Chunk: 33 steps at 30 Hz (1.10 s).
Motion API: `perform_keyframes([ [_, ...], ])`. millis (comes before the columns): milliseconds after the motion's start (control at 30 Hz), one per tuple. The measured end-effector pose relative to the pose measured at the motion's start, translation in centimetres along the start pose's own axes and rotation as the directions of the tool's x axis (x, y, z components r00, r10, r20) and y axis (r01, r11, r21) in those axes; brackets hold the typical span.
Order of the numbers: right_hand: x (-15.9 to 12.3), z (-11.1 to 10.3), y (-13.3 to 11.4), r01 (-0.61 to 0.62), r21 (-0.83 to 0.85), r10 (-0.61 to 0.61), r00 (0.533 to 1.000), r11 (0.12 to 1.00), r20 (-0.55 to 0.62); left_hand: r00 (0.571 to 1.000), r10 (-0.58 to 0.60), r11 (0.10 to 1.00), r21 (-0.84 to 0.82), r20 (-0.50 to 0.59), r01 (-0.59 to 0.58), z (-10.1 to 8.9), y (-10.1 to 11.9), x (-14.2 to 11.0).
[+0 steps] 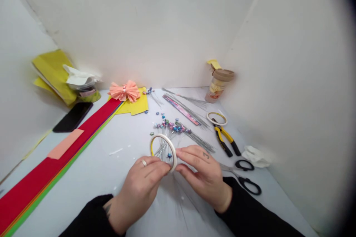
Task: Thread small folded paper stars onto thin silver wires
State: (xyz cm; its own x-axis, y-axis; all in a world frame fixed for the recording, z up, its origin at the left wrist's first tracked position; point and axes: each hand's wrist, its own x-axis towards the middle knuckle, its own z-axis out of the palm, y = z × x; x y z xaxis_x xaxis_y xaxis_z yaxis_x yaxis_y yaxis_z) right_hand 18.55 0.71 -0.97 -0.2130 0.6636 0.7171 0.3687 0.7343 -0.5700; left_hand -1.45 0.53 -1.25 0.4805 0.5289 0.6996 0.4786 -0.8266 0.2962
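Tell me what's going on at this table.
A person is holding a white tape roll between their left hand and right hand, just above a spread of thin wires tipped with small coloured beads. A second tape roll lies beyond them, next to yellow-and-black pliers and black-handled scissors. A stack of coloured paper runs along the left, and a pink pleated paper fan sits on yellow paper.

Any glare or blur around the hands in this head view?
Head view: the left hand, right hand and tape roll look reasonably sharp, with soft shadows and no harsh glare. The right edge fades into dark vignette, and wide-angle distortion bends the walls.
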Motion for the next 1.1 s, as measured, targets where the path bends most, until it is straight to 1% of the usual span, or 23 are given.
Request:
perform_keyframes([
  [100, -0.1, 0.1, 0.0, -0.030, 0.000, 0.030, 0.999, 1.000, -0.019, 0.999, 0.005, 0.998, 0.069, 0.038, -0.008, -0.1, -0.3, -0.4],
  [167, -0.3, 0.2, 0.0, -0.050, 0.000, 0.050, 0.999, 0.999, -0.020, 0.999, 0.005, 0.996, 0.084, 0.053, -0.009, -0.1, -0.5, -0.5],
  [300, -0.4, 0.4, -0.1, -0.085, -0.022, 0.084, 0.996, 0.996, -0.015, 0.998, -0.007, 1.000, 0.006, 0.058, 0.007, 0.1, -0.4, -0.6],
  [367, -0.4, 0.5, -0.1, -0.113, -0.033, 0.112, 0.993, 0.993, -0.032, 0.995, -0.046, 0.998, -0.029, 0.084, 0.049, 0.1, -0.1, -0.7],
  [433, -0.4, 0.6, -0.2, -0.115, -0.030, 0.114, 0.993, 0.993, -0.035, 0.987, -0.105, 0.992, -0.062, 0.122, 0.113, 0.2, 0.3, -0.8],
  [533, -0.3, 0.9, -0.2, -0.058, -0.008, 0.058, 0.998, 0.998, -0.015, 0.966, -0.211, 0.956, -0.174, 0.150, 0.236, 0.1, 0.8, -0.7],
  [567, -0.2, 1.0, -0.2, -0.029, 0.003, 0.029, 1.000, 1.000, -0.003, 0.951, -0.265, 0.932, -0.212, 0.159, 0.295, 0.0, 1.0, -0.5],
  [600, -0.2, 1.1, -0.2, -0.001, 0.016, 0.001, 1.000, 1.000, 0.007, 0.927, -0.330, 0.899, -0.242, 0.178, 0.366, 0.0, 1.2, -0.3],
  [633, -0.2, 1.3, -0.3, 0.018, 0.029, -0.018, 1.000, 0.999, 0.014, 0.893, -0.402, 0.855, -0.264, 0.204, 0.446, 0.0, 1.3, 0.0],
  [700, -0.2, 1.5, -0.4, 0.035, 0.048, -0.036, 0.999, 0.998, 0.018, 0.805, -0.529, 0.747, -0.302, 0.270, 0.592, 0.0, 1.6, 0.6],
  [733, -0.2, 1.5, -0.5, 0.034, 0.055, -0.035, 0.999, 0.998, 0.014, 0.765, -0.571, 0.694, -0.324, 0.297, 0.643, 0.0, 1.7, 0.8],
  [767, -0.3, 1.6, -0.6, 0.030, 0.063, -0.030, 0.999, 0.998, 0.012, 0.739, -0.597, 0.651, -0.349, 0.313, 0.674, 0.0, 1.9, 0.9],
  [833, -0.4, 1.6, -0.7, 0.017, 0.085, -0.019, 1.000, 0.996, 0.016, 0.714, -0.621, 0.604, -0.383, 0.322, 0.699, -0.1, 2.0, 1.0],
  [900, -0.6, 1.6, -0.7, -0.015, 0.100, 0.014, 1.000, 0.995, 0.010, 0.714, -0.629, 0.601, -0.390, 0.308, 0.698, -0.1, 2.1, 0.9],
  [1000, -0.7, 1.5, -0.6, -0.064, 0.063, 0.064, 0.998, 0.996, 0.001, 0.733, -0.627, 0.637, -0.368, 0.264, 0.678, -0.1, 2.0, 0.5],
  [1100, -0.4, 1.4, -0.6, -0.009, 0.026, 0.008, 0.999, 1.000, 0.031, 0.752, -0.615, 0.675, -0.334, 0.239, 0.658, -0.1, 1.8, 0.4],
])
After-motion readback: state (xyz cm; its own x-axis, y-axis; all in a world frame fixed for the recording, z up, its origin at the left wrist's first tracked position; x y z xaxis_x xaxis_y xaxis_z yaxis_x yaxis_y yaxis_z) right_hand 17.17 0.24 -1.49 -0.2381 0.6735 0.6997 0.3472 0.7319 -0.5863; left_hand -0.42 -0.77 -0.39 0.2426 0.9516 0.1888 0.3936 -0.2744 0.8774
